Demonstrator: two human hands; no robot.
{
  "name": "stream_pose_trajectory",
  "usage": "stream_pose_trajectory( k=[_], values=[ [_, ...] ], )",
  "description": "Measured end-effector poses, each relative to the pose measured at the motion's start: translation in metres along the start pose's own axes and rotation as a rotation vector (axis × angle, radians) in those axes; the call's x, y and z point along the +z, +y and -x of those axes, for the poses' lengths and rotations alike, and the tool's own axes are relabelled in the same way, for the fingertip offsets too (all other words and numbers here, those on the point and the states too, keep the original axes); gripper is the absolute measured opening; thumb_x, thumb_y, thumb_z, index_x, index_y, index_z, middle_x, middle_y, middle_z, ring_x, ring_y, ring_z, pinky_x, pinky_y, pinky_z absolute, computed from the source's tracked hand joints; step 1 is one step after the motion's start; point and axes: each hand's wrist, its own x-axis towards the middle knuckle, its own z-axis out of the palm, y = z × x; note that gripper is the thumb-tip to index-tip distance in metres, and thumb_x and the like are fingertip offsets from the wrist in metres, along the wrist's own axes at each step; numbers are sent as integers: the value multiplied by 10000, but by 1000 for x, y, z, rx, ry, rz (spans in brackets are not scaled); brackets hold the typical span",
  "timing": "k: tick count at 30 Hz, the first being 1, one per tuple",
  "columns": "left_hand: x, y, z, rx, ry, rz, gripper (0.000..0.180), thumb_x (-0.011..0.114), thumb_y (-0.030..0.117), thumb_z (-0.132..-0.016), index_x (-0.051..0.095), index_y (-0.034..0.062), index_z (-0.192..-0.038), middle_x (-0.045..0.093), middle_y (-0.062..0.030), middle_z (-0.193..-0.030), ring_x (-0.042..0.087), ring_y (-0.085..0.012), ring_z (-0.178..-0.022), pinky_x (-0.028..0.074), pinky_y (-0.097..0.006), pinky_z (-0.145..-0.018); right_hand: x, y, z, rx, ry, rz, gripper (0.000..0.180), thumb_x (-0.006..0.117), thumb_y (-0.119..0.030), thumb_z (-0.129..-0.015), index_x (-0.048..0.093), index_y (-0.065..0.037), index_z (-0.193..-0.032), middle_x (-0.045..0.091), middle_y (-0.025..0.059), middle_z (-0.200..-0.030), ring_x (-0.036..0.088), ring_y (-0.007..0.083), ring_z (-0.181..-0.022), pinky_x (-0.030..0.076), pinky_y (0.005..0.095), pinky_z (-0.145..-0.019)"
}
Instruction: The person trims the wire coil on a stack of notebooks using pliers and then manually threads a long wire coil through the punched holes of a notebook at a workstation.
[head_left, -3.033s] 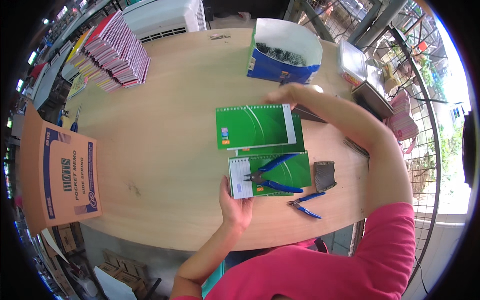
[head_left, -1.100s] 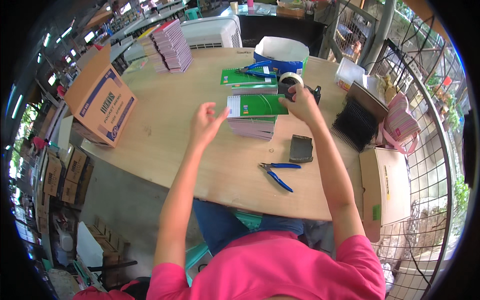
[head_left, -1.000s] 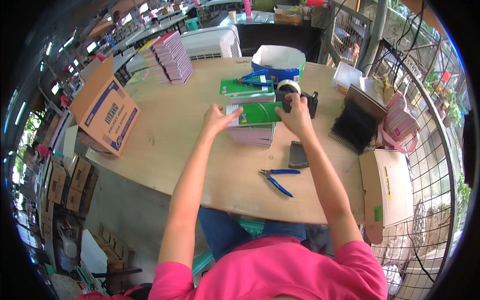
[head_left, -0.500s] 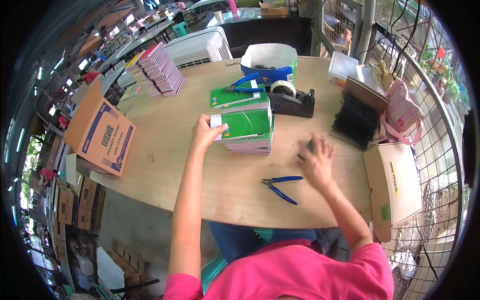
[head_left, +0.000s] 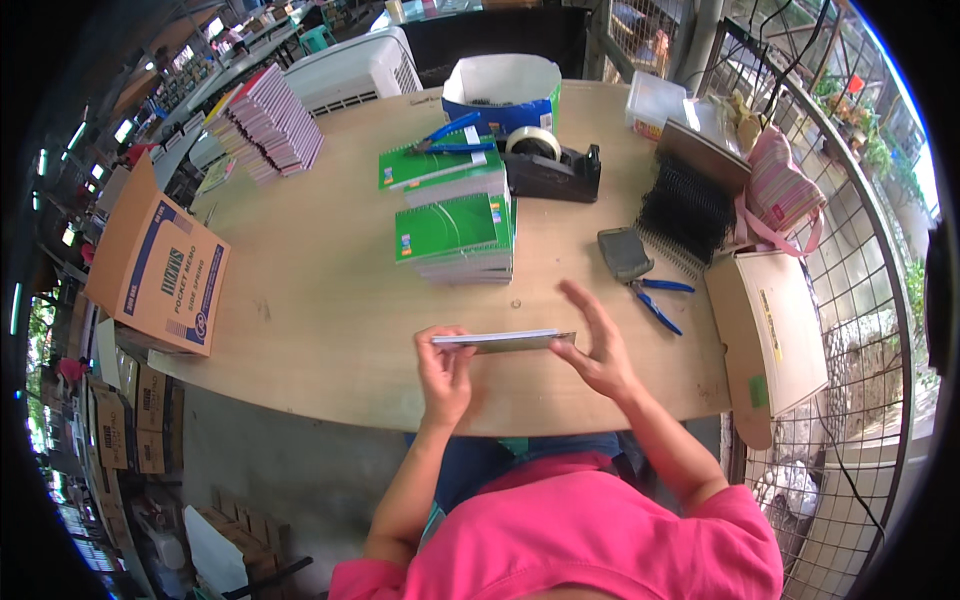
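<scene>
Now that a thin notepad [head_left: 505, 343] has apparently left the front stack [head_left: 450, 232], it lies edge-on between the hands at the near worktop [head_left: 330, 365].
Dial centred on the notepad: left hand [head_left: 443, 388] pinching its left end; right hand [head_left: 602, 368] with fingers spread, thumb at the other. Front stack, eleven o'clock. Grey block [head_left: 625, 254] and blue-handled nippers [head_left: 665, 285], shifted out of the way, two o'clock. Tape dispenser [head_left: 560, 178], past twelve, crowding the rear stack [head_left: 470, 190].

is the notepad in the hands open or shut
Shut, it appears: the notepad shows edge-on as one thin, straight slab, no leaves spread, with the left hand at its left end.
</scene>
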Motion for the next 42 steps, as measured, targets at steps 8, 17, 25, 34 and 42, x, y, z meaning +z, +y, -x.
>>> stream_pose_trajectory(
  k=[8,17,25,34,42],
  values=[
    [35,4,6,320,-50,-448,482,659,52,-937,483,60,-1385,545,-150,-1128,560,-287,-1033,457,-404,-929,47,22,16,127,180,-500,352,693,-131,-953,568,-3,-1256,633,105,-1116,596,159,-1016,481,310,-920],
    [29,12,-4,262,-94,-516,109,629,23,-940,620,36,-1048,544,-138,-1074,546,-285,-1011,468,-373,-863,-91,48,-51,-187,411,757,170,735,-4,-772,667,-44,-922,644,114,-886,586,305,-928,481,411,-843],
    [36,1,-8,227,-110,-441,137,642,66,-943,613,48,-1076,551,-121,-1041,538,-293,-986,460,-400,-864,-167,111,-80,-118,426,915,324,642,6,-885,587,-42,-1200,558,180,-1011,606,399,-906,529,447,-780],
    [35,0,-16,207,-132,-388,126,666,36,-924,624,58,-1041,530,-111,-992,569,-271,-923,493,-360,-783,-71,1,-29,-7,-181,347,210,715,-67,-881,749,-84,-1088,626,111,-781,593,246,-689,477,354,-630],
    [34,0,-13,261,-108,-422,121,688,57,-919,626,58,-1023,536,-111,-967,581,-246,-875,518,-339,-707,-53,6,-23,-56,-194,271,194,722,-53,-864,771,-99,-1046,686,72,-855,659,216,-782,524,347,-688]
  ],
)
